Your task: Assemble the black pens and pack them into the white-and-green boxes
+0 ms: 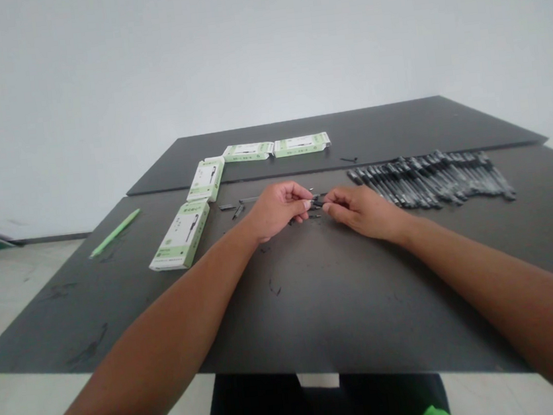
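Observation:
My left hand (282, 208) and my right hand (363, 211) meet above the middle of the dark table, both with pinched fingers. Between their fingertips is a small black pen part (318, 203), partly covered by the fingers. Whether it is one piece or two joined ones cannot be made out. Close to my left hand lie short dark pen pieces, one lying crosswise (227, 207) and one slanted (238, 212). A thin clear tube (248, 200) runs behind that hand. Another small dark piece (314, 216) rests on the table just below the fingertips.
Many black-and-clear pens (433, 179) lie side by side at the right. Green-and-white pen boxes form a corner: a near one (183, 237), one behind it (206, 181), and two at the back (249, 151) (302, 143). A light green stick-like pen (116, 233) lies far left.

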Tool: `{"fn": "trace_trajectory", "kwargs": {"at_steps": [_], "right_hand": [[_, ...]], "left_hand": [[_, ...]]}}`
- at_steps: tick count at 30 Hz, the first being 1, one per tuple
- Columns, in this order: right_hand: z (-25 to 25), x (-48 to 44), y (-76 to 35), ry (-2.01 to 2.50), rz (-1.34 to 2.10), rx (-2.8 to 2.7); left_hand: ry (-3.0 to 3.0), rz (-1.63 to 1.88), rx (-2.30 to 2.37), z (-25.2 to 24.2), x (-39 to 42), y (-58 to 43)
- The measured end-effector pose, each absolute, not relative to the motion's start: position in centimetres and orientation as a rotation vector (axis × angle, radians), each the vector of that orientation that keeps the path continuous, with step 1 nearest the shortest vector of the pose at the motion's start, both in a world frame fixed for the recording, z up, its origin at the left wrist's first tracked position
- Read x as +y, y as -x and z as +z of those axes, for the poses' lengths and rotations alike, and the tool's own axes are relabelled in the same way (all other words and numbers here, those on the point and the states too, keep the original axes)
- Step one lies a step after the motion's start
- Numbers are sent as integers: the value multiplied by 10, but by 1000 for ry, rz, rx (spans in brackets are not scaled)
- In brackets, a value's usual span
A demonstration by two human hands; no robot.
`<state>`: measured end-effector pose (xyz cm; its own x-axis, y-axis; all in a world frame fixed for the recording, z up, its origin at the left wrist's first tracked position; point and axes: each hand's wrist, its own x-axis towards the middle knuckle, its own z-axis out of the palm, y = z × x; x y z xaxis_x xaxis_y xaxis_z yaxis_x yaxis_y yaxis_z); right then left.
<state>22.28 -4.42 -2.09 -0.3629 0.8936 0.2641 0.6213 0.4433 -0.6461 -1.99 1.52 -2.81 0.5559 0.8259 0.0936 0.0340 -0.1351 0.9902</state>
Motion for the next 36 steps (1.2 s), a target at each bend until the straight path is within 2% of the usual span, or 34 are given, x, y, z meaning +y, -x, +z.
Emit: {"fn": "trace_trajectory", "kwargs": {"at_steps": [15, 36], "right_hand": [[-35, -41, -223, 1214, 614, -1924], [-19, -46, -223, 1272, 548, -2094]], "left_hand": [[-1534, 841, 747, -29, 16, 19], [-1553, 852, 744, -30, 16, 20]]}}
